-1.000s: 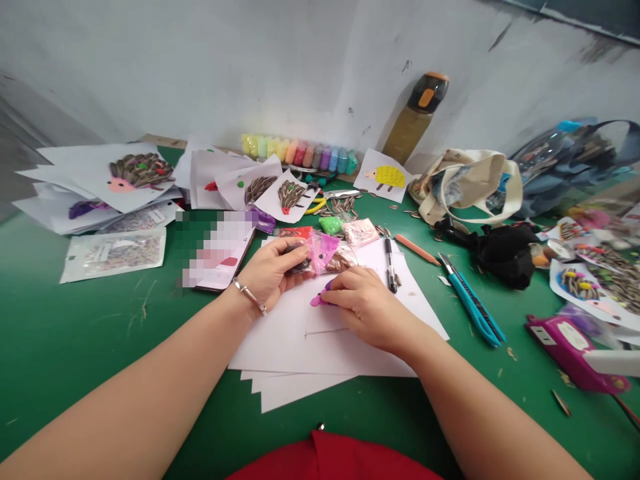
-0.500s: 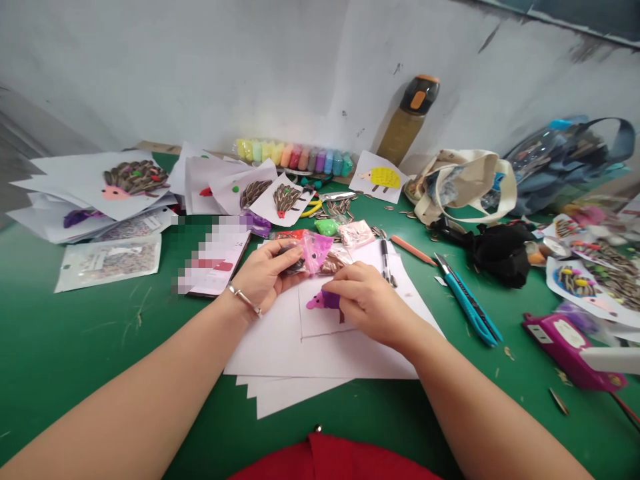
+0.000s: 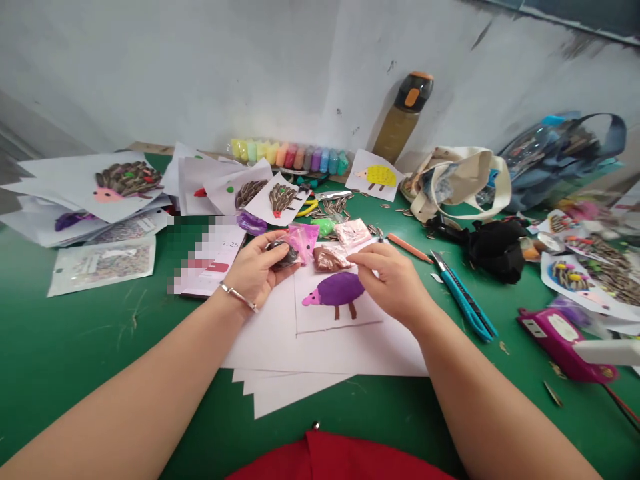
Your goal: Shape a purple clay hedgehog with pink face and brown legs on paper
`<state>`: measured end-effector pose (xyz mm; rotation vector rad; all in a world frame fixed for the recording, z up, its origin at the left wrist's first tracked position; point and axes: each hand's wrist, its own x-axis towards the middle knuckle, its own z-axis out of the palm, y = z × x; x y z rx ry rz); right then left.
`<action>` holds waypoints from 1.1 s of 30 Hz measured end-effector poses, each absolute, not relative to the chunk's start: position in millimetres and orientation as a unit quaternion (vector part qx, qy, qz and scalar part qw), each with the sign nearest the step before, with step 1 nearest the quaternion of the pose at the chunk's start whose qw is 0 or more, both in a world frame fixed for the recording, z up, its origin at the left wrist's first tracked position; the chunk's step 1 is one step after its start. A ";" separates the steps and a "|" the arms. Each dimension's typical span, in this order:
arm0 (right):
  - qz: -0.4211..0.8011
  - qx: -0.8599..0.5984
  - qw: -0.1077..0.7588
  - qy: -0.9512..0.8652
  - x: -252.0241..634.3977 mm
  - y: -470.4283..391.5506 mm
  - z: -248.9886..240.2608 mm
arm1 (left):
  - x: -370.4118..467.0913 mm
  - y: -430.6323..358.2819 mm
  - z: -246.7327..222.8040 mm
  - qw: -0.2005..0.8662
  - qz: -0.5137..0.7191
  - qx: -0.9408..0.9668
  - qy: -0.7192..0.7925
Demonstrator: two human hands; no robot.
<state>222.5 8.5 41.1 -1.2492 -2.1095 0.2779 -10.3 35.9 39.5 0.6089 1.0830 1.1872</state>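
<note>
My left hand [image 3: 260,270] holds a small packet of black clay [image 3: 283,255], its fingers wrapped round it. Against it lies a pink packet [image 3: 304,241]. A packet of brown clay [image 3: 329,257] rests on the paper, between my two hands. The fingers of my right hand [image 3: 387,277] are pinched together at the right of the brown packet; whatever they hold is too small to make out. Below, on white paper [image 3: 300,357], a purple hedgehog [image 3: 341,289] with a pink head and brown legs lies uncovered.
A phone [image 3: 215,257] lies left of the paper. Right of it are an orange stick [image 3: 410,247], a blue cutter [image 3: 463,299] and a magenta glue gun [image 3: 563,340]. Clay packets [image 3: 290,157], a bottle [image 3: 400,120], hedgehog pictures [image 3: 127,180] and bags [image 3: 450,183] line the back.
My right hand has moved right and up, off the purple hedgehog, which now shows whole. The brown packet is now uncovered, and my left hand has shifted slightly left with the black packet.
</note>
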 end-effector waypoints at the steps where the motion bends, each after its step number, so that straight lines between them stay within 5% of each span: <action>1: 0.102 -0.491 0.343 -0.794 225.4 9.1 42.2 | -10.9 36.5 39.5 0.640 0.530 0.272 0.486; 14: 0.063 -0.556 0.346 -0.753 252.7 11.1 54.5 | -14.2 39.2 29.0 0.557 0.527 0.379 0.518; 21: 0.042 -0.594 0.373 -0.712 276.3 12.7 67.7 | -21.3 41.1 26.2 0.291 0.390 0.631 0.604; 33: 0.085 -0.671 0.291 -0.676 288.6 14.6 59.1 | -30.0 47.4 20.7 0.093 0.312 0.758 0.565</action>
